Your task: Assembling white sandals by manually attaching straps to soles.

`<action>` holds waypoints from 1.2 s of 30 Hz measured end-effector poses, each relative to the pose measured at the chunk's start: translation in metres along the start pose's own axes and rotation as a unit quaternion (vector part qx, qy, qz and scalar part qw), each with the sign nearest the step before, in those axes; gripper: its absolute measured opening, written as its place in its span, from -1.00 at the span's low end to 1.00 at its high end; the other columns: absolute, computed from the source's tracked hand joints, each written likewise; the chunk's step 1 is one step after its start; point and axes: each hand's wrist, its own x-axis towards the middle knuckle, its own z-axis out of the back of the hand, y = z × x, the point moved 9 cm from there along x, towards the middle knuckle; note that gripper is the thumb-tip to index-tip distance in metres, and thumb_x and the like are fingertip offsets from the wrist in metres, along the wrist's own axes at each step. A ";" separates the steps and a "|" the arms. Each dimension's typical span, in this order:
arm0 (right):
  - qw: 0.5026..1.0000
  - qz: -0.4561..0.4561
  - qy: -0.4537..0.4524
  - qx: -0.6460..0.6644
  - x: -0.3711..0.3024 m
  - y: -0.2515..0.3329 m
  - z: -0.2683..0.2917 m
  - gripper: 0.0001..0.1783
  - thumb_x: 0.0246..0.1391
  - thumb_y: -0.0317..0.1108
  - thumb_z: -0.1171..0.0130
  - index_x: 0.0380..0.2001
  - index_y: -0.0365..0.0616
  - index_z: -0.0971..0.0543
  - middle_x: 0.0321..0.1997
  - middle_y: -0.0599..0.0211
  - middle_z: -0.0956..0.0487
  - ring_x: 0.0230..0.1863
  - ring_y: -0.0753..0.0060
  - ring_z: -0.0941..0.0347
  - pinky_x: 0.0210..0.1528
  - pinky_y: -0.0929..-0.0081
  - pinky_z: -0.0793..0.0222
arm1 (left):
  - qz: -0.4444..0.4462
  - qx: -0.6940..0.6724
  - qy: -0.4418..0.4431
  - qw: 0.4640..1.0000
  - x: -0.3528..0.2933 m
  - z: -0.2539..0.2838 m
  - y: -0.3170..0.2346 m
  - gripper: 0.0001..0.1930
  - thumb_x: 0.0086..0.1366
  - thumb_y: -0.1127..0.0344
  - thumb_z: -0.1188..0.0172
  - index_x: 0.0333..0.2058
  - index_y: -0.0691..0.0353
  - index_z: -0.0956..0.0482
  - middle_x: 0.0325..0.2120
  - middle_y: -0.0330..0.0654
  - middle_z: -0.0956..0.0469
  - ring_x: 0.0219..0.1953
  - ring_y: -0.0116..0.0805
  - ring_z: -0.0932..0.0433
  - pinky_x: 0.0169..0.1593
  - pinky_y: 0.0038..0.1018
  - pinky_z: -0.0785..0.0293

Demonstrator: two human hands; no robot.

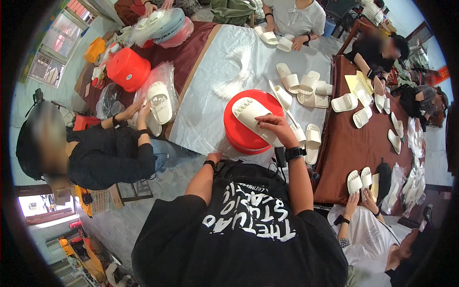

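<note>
A white slide slipper (pixel 249 115) rests on an upturned red bucket (pixel 233 134) at the table's front edge. My right hand (pixel 278 129) is over the slipper's near part, its fingers pressed together in a pinch against the white surface. Whatever they may hold is too small to make out. Beside the bucket's lower left, at the table edge, is my left hand (pixel 215 157); its fingers are mostly hidden. More white slippers (pixel 313 136) lie just right of the bucket. Beyond it, a fanned bundle of thin white strands (pixel 237 71) lies on the grey sheet (pixel 201 103).
At left, a person in black handles white slippers (pixel 160 103) beside another red bucket (pixel 128 69). Across the table, a person's hands touch slippers (pixel 266 35). The brown-covered table (pixel 334 158) at right bears slippers, yellow paper (pixel 358 88) and plastic bags (pixel 415 179); others work there.
</note>
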 end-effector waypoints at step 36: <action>1.000 -0.012 0.012 0.020 0.005 -0.003 0.000 -0.68 0.17 -0.45 -0.23 -0.01 -0.22 -0.70 -0.10 0.36 -0.68 -0.05 0.56 -0.54 0.10 0.55 -0.40 | -0.128 -0.149 -0.103 0.975 -0.079 0.138 -0.116 -0.72 0.28 0.20 -0.21 -0.28 0.33 -0.69 -0.42 -0.07 -0.72 -0.33 -0.28 -0.72 -0.19 -0.39 -0.56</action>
